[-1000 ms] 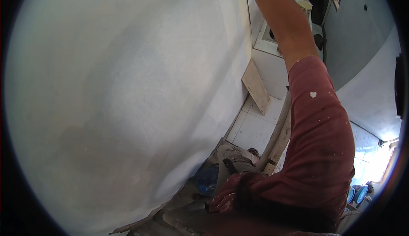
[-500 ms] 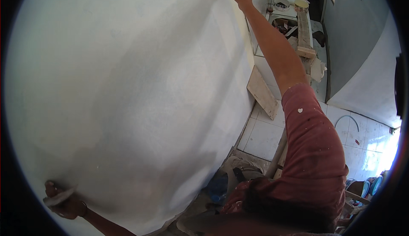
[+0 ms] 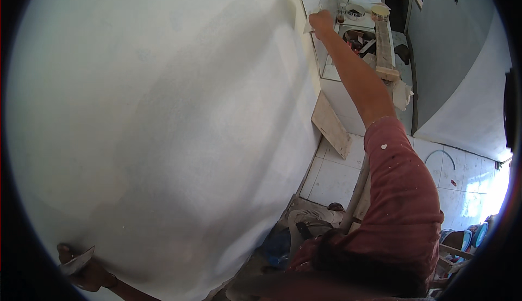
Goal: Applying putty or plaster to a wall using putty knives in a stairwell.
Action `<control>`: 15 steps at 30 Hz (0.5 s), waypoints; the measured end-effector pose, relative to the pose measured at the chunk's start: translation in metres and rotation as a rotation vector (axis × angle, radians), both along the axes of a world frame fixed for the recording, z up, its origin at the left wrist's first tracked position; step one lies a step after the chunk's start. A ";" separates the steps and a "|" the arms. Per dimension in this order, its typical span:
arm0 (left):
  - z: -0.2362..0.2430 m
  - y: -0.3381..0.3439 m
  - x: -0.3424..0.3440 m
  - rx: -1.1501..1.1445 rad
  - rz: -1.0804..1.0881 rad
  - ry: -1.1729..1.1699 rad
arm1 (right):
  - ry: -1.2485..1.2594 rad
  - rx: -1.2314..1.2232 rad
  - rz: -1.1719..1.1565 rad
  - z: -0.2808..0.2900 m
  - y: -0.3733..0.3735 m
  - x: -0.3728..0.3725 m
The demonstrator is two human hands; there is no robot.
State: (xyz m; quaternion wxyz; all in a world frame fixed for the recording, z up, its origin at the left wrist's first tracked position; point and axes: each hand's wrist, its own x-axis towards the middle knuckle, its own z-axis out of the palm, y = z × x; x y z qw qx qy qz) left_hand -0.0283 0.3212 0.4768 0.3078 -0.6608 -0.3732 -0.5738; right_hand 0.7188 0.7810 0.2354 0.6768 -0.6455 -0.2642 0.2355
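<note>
White counter point(image 3: 332, 72), wooden plank point(image 3: 384, 45), round tub point(image 3: 355, 10)

I stood in what looked like an unfinished kitchen: cluttered sink point(image 3: 356, 28), white counter point(image 3: 331, 72), patchy wall point(image 3: 196, 138), leaning board point(image 3: 331, 125).

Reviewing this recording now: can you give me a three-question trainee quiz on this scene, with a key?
1. True or false: the left hand holds a flat scraper.
2. What colour is the sleeve? A: green. B: maroon. C: yellow.
3. Fill in: the ____ hand is near the right-hand edge of the pale wall.

Key: 1. True. 2. B. 3. Right.
</note>
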 end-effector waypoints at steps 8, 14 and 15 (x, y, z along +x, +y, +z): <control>-0.019 0.006 -0.023 0.085 0.164 0.025 | 0.093 0.246 0.182 0.139 0.066 0.017; -0.014 0.010 0.006 0.055 -0.092 -0.244 | -0.500 0.069 0.107 0.269 0.021 -0.017; -0.013 0.008 0.018 0.056 -0.088 -0.241 | -0.475 0.069 0.102 0.277 0.010 -0.029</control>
